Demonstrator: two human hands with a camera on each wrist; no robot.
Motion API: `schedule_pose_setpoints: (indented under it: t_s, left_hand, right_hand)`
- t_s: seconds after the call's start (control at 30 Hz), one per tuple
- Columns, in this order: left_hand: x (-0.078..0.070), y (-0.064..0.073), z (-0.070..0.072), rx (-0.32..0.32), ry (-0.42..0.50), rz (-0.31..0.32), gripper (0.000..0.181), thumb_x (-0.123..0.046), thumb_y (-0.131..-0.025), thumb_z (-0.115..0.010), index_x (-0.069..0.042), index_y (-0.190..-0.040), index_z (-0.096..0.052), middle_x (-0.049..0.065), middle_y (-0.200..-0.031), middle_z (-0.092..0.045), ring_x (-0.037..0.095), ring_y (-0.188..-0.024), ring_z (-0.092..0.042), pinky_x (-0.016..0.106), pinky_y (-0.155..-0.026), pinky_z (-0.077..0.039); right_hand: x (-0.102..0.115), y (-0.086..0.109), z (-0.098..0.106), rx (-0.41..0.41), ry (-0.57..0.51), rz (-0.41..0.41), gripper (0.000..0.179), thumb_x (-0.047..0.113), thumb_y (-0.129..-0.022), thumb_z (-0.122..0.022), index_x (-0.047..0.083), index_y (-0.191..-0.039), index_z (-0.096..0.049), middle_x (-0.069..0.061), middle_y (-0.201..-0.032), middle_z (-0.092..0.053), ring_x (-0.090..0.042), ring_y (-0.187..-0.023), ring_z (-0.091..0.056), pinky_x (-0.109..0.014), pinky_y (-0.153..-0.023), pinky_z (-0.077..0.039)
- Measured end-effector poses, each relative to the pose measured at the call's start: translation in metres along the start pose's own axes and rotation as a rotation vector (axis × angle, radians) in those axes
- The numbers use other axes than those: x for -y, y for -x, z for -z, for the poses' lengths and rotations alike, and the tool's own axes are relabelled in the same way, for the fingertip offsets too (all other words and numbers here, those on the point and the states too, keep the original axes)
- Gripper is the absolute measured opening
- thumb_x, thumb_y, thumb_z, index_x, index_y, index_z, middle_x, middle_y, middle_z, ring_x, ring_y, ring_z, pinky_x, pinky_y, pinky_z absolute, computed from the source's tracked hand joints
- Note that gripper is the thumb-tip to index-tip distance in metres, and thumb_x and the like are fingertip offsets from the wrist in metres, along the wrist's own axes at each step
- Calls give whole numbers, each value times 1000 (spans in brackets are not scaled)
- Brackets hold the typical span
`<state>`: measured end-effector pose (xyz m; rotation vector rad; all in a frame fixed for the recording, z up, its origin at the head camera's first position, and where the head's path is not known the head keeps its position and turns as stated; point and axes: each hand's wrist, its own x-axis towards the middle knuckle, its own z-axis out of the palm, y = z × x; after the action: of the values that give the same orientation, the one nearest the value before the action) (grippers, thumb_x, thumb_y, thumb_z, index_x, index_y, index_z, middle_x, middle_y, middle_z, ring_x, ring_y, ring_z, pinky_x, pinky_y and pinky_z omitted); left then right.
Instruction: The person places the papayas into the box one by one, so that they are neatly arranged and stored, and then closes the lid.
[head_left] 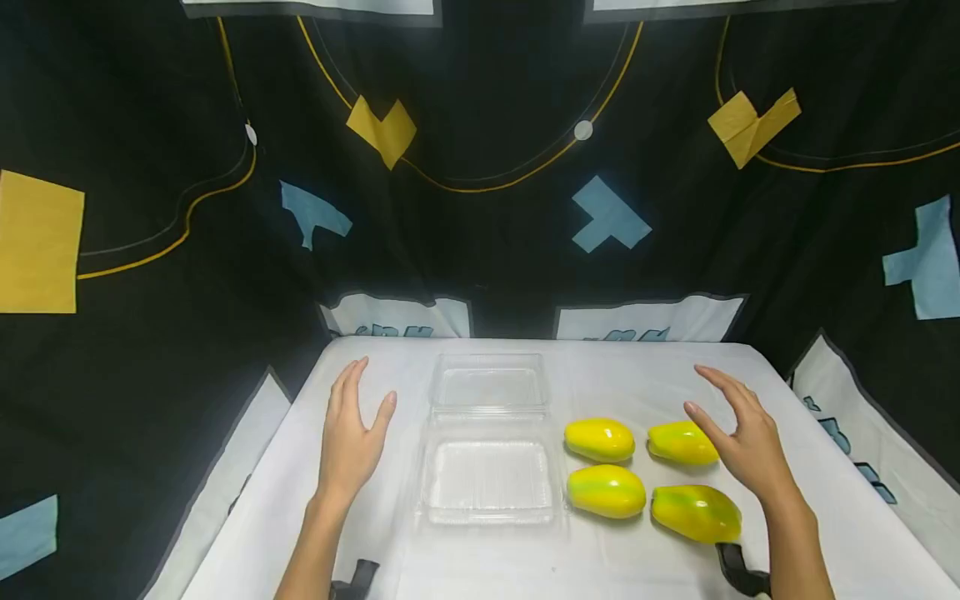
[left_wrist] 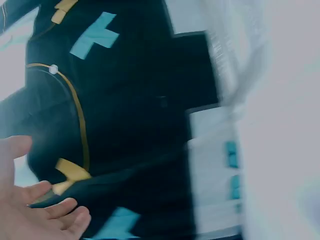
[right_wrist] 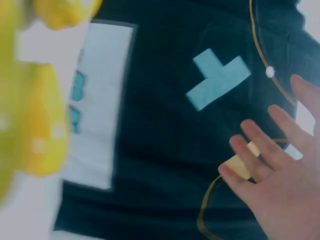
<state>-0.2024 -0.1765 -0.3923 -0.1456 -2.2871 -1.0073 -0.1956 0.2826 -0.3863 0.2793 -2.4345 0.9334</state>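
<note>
My left hand (head_left: 352,446) hovers over the left side of the table, fingers extended and thumb apart, holding nothing. To its right lies a clear plastic clamshell container (head_left: 487,417), its lid folded back away from me. My right hand (head_left: 746,446), fingers spread, is held up near the right side with nothing in it. Beside it lie yellow-green papayas: one at back left (head_left: 599,440), one at back right (head_left: 682,442), one at front left (head_left: 606,491) and a greener one at front right (head_left: 696,513). In the right wrist view, papayas (right_wrist: 45,120) appear blurred at the left.
A white cloth covers the table (head_left: 465,567). Behind it hangs a black curtain (head_left: 480,250) with yellow and blue patches. Black camera straps show at each wrist, one (head_left: 738,571) close to the front right papaya.
</note>
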Motion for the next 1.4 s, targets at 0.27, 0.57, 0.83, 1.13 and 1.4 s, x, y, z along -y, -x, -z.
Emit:
schedule_pose_setpoints:
  t_s: [0.27,0.57,0.83,1.13,1.4]
  left_hand:
    - [27,49,-40,59,168,77,58,-21,-91,-59,-8,-142,-33,15,-144,-32,34,-131,-31,54,-103,-31]
    - [63,80,-65,397,283,155,81,-32,-88,-61,-14,-149,-10,17,-153,-5,44,-136,-9,68,-101,-14]
    - [83,95,-70,560,354,259,96,-32,-79,-71,-25,-150,-6,11,-154,-5,37,-138,-6,62,-106,-8]
    - [85,95,-68,590,303,241,97,-36,-76,-72,-29,-149,-8,8,-153,-10,37,-137,-12,65,-104,-13]
    - [87,96,-69,588,302,226,100,-35,-75,-74,-29,-149,-7,4,-154,-7,32,-138,-10,62,-106,-12]
  right_hand:
    - [-30,59,-19,82,-97,-142,61,22,-86,-68,16,-140,-40,-18,-140,-38,-43,-130,-26,-72,-96,-19]
    - [-54,93,-35,352,-76,-244,98,28,-69,-81,13,-147,-23,-27,-147,-15,-53,-129,-12,-79,-87,-14]
    - [-65,98,-37,393,-33,-224,90,23,-68,-81,10,-143,-33,-27,-145,-22,-53,-126,-14,-78,-88,-13]
    - [-76,100,-34,398,-27,-242,81,-7,-66,-72,8,-138,-40,-27,-142,-22,-54,-121,-16,-77,-87,-16]
    - [-76,100,-33,368,-40,-222,79,-12,-65,-70,8,-136,-43,-26,-139,-29,-51,-119,-22,-75,-87,-22]
